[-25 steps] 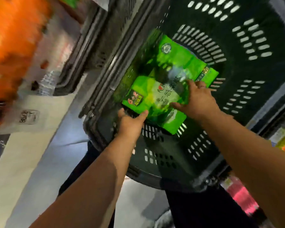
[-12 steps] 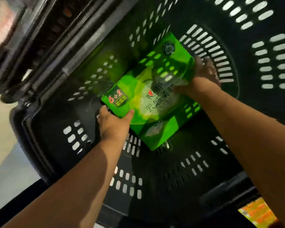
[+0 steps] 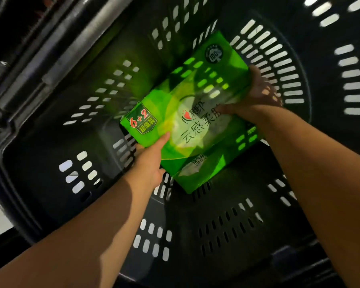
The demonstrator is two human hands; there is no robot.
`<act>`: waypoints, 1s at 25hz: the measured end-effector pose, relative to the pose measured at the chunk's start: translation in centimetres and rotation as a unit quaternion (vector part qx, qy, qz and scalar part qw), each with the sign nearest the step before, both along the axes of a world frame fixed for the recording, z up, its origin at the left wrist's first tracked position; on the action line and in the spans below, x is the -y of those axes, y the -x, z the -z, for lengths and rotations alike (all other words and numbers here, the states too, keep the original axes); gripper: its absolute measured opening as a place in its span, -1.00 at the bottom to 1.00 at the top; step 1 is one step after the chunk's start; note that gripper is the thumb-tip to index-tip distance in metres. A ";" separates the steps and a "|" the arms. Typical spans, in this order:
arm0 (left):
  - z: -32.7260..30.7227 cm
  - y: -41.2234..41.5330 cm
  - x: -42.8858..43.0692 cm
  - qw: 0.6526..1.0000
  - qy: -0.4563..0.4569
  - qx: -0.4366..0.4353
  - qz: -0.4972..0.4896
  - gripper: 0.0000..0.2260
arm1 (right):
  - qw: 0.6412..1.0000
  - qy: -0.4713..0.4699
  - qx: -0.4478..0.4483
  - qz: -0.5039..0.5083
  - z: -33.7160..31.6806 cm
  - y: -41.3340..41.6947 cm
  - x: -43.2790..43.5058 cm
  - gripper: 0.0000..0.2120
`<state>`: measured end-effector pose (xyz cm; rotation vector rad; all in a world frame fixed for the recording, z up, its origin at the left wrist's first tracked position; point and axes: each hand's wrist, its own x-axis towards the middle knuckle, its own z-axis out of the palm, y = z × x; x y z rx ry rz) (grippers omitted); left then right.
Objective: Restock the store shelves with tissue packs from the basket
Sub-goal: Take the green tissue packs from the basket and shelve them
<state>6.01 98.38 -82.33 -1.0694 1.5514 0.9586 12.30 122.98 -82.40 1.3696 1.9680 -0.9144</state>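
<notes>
Bare forearms reach down into a dark slotted basket [image 3: 40,163], the left hand [image 3: 150,163] gripping the near corner of a green tissue pack [image 3: 187,113] and the right hand [image 3: 256,96] grasping its far side. The pack sits tilted inside the basket, whose walls close around it; a metal handle bar [image 3: 75,46] runs beyond.

One green tissue pack [image 3: 187,113] is showing inside one dark slotted basket [image 3: 50,142], with no second pack lying visible beside it. Two hands are showing, a left hand [image 3: 150,163] and a right hand [image 3: 256,96], one at each end of that single pack. One "6+2" badge [image 3: 142,121] is showing on the pack's face.
</notes>
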 end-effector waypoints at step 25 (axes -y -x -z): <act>-34.6 4.4 5.8 0.976 -0.090 -0.156 0.125 -0.48 | 0.957 -0.153 -0.111 0.220 -40.1 -2.9 10.0 -0.08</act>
